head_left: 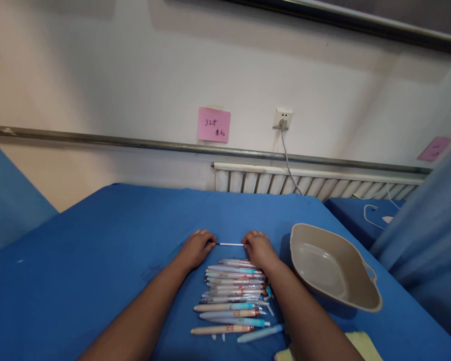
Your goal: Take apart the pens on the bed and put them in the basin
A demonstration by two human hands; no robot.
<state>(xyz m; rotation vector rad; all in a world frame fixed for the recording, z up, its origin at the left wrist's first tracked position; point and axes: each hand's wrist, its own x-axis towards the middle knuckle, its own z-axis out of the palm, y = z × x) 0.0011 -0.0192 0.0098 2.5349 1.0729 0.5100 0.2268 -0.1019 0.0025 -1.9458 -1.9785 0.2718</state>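
A thin white pen refill (231,244) with a dark left end lies level just above the blue cloth. My left hand (200,246) pinches its left end, and my right hand (258,246) pinches the right end. Right below, on the near side, several pens (233,291) lie side by side in a column, some in clear wrappers. Nearest to me are a peach pen (222,330) and a light blue pen (260,333) set at a slant. My right forearm covers the right ends of some pens.
A beige plastic basin (330,265) stands to the right of my right arm. Yellow cloth or paper (363,345) shows under my right forearm. Behind the blue-covered table (108,225) are a radiator (266,181) and a wall socket (283,119) with a plugged-in cable. A blue curtain (432,240) hangs at right.
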